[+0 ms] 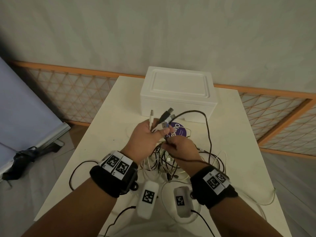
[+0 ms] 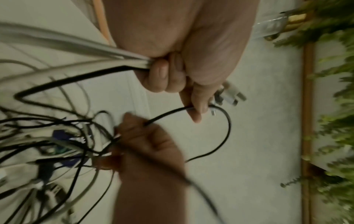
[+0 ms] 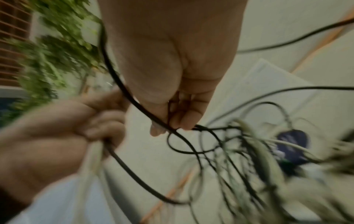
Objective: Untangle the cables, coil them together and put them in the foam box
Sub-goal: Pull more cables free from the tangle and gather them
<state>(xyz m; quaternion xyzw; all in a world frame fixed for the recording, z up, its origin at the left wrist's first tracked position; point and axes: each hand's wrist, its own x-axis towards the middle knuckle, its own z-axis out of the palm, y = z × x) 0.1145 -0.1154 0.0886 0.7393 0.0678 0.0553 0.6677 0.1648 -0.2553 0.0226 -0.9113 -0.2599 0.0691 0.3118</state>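
Observation:
A tangle of black and white cables (image 1: 162,161) hangs between my hands above the white table (image 1: 106,127). My left hand (image 1: 148,135) grips a bunch of cable ends, with USB plugs (image 1: 164,118) sticking up past its fingers (image 2: 162,75). Just to its right, my right hand (image 1: 179,147) pinches a thin black cable (image 3: 172,128) between thumb and fingertips (image 3: 189,119); that cable loops high (image 1: 201,115) toward the box. The white foam box (image 1: 177,93) stands behind the hands with its lid on.
A purple round sticker (image 1: 178,132) lies on the table under the cables. Loose cable loops trail over the table's near and right parts (image 1: 266,200). An orange-framed lattice panel (image 1: 71,93) and a folded stand (image 1: 34,134) lie on the floor beyond the table.

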